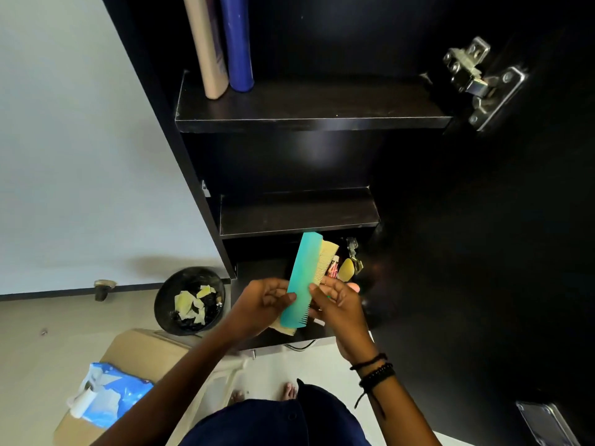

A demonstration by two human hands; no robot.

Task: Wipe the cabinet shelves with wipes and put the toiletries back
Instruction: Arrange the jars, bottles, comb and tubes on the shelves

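A teal comb (302,278) and a pale yellow comb (327,257) behind it are held together in front of the black cabinet's lowest compartment. My left hand (264,300) grips the teal comb's left edge. Along the right side, my right hand (338,300) pinches the combs by their teeth. The upper shelf (309,119) carries a beige bottle (209,49) and a blue bottle (236,43) at its left end. Nothing lies on the middle shelf (299,220). Small toiletries, a red-white tube (333,270) and a yellow oval item (346,268), lie in the bottom compartment.
A black bin (190,300) with crumpled yellowish wipes stands on the floor left of the cabinet. A blue wipes pack (109,395) lies on a beige stool (135,346) at lower left. The open cabinet door with metal hinge (479,82) fills the right side.
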